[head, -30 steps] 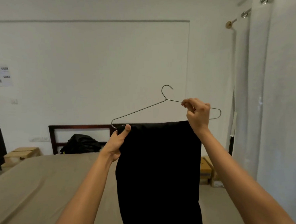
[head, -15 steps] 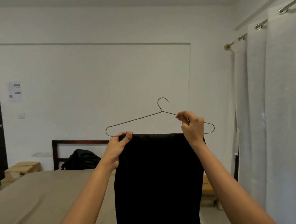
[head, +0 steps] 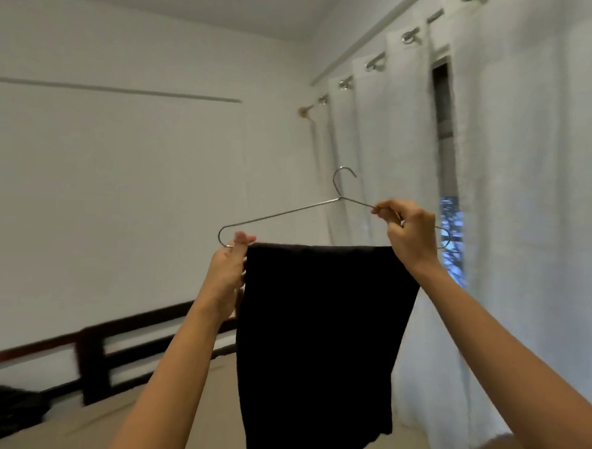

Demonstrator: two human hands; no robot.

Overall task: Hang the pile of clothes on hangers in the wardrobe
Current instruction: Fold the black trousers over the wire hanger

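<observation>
A thin metal wire hanger [head: 288, 212] is held up in front of me at head height, hook upward. A black garment [head: 319, 335] is folded over its bottom bar and hangs straight down. My right hand [head: 409, 233] pinches the hanger's upper right arm and grips its right end. My left hand [head: 228, 272] holds the left end of the bottom bar beside the edge of the black cloth. No wardrobe is in view.
White curtains [head: 515, 201] on a rod cover the right side, with a gap showing a window [head: 450, 229]. A bed [head: 82, 422] with a tan sheet lies below, its dark wooden headboard [head: 116, 355] against the white wall. A black bag [head: 2, 408] sits at lower left.
The view has swung right and tilted up, so the curtains fill more of the frame and the bed drops low. Both hands keep their hold on the hanger and garment.
</observation>
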